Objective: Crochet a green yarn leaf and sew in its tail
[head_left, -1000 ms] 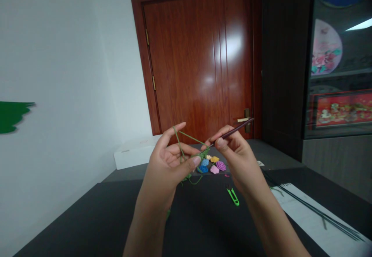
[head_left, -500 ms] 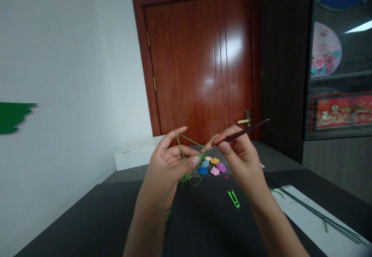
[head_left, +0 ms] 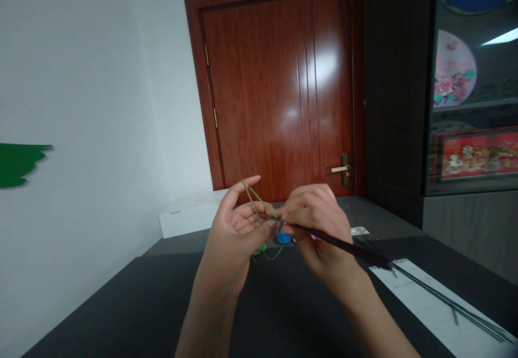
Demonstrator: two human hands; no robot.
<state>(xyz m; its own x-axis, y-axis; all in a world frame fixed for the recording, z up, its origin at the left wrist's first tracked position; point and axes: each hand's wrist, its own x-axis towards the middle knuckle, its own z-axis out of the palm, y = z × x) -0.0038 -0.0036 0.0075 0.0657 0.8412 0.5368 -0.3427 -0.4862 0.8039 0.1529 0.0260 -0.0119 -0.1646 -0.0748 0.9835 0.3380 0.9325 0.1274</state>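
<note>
Pinching left hand point(head_left: 237, 234): your thumb and fingers close together on the green crocheted piece point(head_left: 259, 250), index finger raised.
Green crocheted piece: between your left fingertips, mostly covered, part showing beneath the hand.
Green yarn point(head_left: 263, 202): looped over your raised left index finger, both strands running down towards the pinch.
Right hand point(head_left: 318, 217): beside the left, your fingers clamped around the dark hook point(head_left: 343, 245).
Dark hook: slanting down to the right across your hand; tip hidden by your fingers.
Blue flower point(head_left: 284, 237): on the black table point(head_left: 162, 293), beyond your fingertips.
White paper point(head_left: 421, 298): right of your right forearm, dark green stems point(head_left: 445, 292) lying across it.
</note>
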